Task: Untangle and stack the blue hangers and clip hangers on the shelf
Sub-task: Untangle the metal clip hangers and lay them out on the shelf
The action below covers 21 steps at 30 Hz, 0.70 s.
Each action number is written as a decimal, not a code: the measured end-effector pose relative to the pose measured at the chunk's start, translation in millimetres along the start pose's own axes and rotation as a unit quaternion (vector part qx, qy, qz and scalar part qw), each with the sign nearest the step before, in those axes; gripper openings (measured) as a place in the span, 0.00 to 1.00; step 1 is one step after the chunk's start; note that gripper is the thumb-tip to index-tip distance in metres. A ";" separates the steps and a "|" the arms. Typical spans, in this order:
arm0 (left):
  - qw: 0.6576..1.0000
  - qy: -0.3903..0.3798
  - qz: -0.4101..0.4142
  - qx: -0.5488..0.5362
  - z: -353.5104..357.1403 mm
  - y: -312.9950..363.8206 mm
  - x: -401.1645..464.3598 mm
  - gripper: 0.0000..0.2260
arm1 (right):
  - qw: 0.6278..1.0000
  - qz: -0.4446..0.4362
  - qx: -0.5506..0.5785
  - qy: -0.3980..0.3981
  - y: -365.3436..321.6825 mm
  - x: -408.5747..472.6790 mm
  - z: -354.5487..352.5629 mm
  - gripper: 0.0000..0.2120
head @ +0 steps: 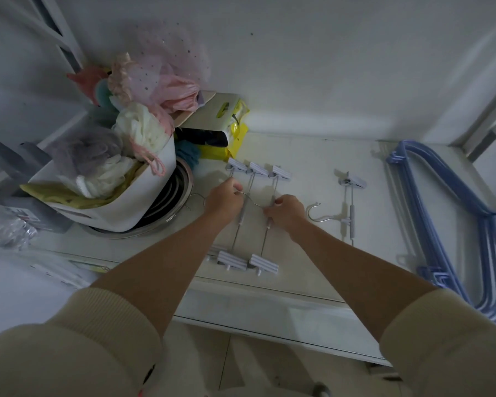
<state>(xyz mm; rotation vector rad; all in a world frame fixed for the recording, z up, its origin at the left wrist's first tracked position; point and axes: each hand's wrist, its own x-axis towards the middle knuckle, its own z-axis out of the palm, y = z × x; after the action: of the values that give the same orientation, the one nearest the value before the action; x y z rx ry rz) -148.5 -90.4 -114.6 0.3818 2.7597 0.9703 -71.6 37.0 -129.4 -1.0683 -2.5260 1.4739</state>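
Several pale clip hangers (251, 216) lie tangled in the middle of the white shelf (304, 167), clips at the far and near ends. My left hand (224, 199) grips a thin wire hook of this bunch. My right hand (285, 214) pinches the wire and bar of a neighbouring clip hanger. A separate clip hanger (348, 204) with a silver hook lies to the right, untouched. Several blue hangers (441, 213) lie stacked along the shelf's right side.
A white basket (132, 202) stuffed with cloths and bags sits on a metal basin (166, 222) at the left. A yellow and white box (221, 124) stands behind it by the wall. The shelf's front edge (269, 319) runs below my forearms.
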 end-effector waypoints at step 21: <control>0.988 0.079 0.026 0.132 14.3 27.5 -16.3 0.14 | 0.952 -0.002 -0.278 0.130 58.7 -8.6 -84.9 0.19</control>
<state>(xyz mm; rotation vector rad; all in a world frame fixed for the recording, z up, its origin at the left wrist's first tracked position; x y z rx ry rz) -124.4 -66.3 -106.5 0.4348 3.0476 0.6730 -3.6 115.1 -125.6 -1.2060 -2.7926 0.5591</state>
